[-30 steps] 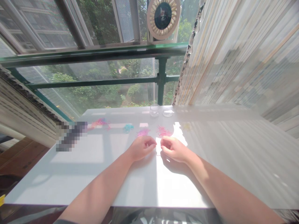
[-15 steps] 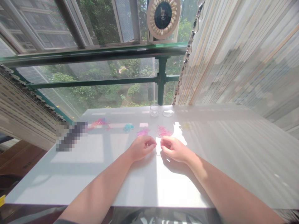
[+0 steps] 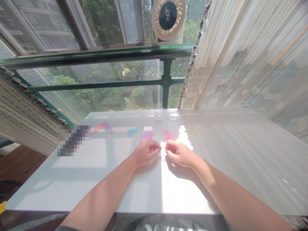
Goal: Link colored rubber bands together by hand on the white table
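My left hand [image 3: 147,152] and my right hand [image 3: 180,153] rest close together over the white table, fingertips facing across a narrow gap. On each, thumb and fingers are curled together in a pinch. What they hold, if anything, is too small to make out; a faint thin pink curve [image 3: 163,159] shows just below the gap. Right beyond my left hand lies a purple-pink pile of small stringy pieces [image 3: 147,136], possibly rubber bands. A brighter pink pile [image 3: 168,134] sits behind my right hand.
Further left are a blue pile [image 3: 132,132] and a mixed-colour pile [image 3: 102,126]; a pale yellow pile [image 3: 192,130] lies right. A clear round container [image 3: 159,114] and a clear shallow dish [image 3: 172,116] stand at the back edge. A fan [image 3: 168,16] is by the window.
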Demonstrator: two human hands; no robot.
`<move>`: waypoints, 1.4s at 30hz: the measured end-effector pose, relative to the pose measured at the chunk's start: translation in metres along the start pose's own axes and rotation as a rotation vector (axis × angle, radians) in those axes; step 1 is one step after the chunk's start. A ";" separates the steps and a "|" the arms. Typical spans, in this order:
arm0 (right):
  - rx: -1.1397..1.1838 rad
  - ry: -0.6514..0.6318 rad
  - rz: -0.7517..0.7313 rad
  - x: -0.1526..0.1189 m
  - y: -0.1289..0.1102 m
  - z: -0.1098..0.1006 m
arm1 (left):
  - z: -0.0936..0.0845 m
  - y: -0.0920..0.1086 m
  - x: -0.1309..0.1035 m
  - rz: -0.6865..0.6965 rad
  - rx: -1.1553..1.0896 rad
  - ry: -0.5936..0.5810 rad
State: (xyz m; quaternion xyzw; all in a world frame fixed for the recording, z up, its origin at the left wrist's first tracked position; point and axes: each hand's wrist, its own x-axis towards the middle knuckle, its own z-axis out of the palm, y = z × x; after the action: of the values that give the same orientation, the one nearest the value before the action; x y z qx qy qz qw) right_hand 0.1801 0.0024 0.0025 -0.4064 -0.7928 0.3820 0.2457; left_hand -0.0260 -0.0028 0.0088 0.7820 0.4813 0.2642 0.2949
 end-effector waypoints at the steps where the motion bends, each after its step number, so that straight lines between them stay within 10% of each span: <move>1: -0.001 -0.001 0.000 0.000 0.000 0.000 | 0.000 0.000 0.000 -0.001 0.000 0.002; 42: -0.035 0.003 0.014 0.000 -0.001 -0.001 | 0.000 -0.002 -0.001 0.008 0.013 -0.018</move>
State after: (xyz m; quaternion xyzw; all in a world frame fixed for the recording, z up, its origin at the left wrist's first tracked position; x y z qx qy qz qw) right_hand 0.1800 0.0022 0.0040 -0.4169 -0.7961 0.3692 0.2371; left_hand -0.0270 -0.0028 0.0071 0.7882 0.4773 0.2552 0.2929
